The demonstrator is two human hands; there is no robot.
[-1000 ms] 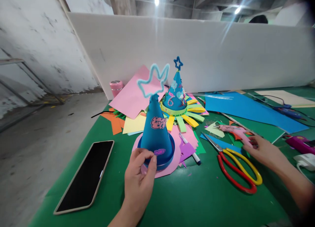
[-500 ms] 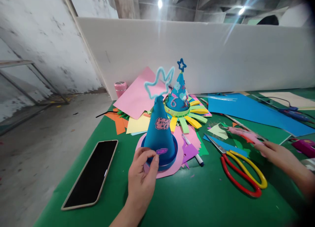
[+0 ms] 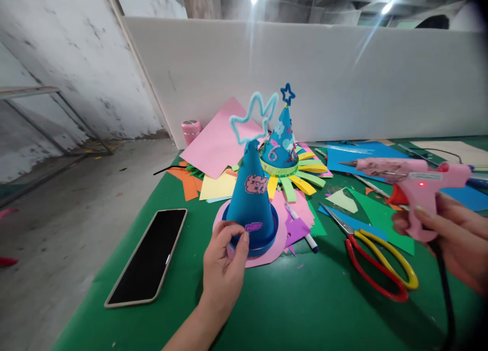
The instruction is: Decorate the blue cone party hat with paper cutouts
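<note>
A blue paper cone hat (image 3: 249, 201) stands on a pink round base, with a pink drawing and a purple piece on its side and a light blue pipe-cleaner star on top. My left hand (image 3: 226, 262) pinches the hat's lower front rim between thumb and fingers. On the right, my right hand (image 3: 453, 229) is closed round the handle of a pink glue gun (image 3: 404, 170), raised above the table with its nozzle to the left and a red light showing.
Scissors (image 3: 375, 264) lie right of the hat, near a marker (image 3: 311, 242) and purple paper. A phone (image 3: 148, 257) is at the left. Behind stand a decorated hat (image 3: 280, 145), pink paper (image 3: 224, 137) and a pink container (image 3: 191, 131). A blue sheet (image 3: 343, 155) lies back right.
My right hand has lifted the glue gun from low over the table, and the gun is now level with its nozzle to the left. My left hand still pinches the hat rim. The view has shifted slightly.
</note>
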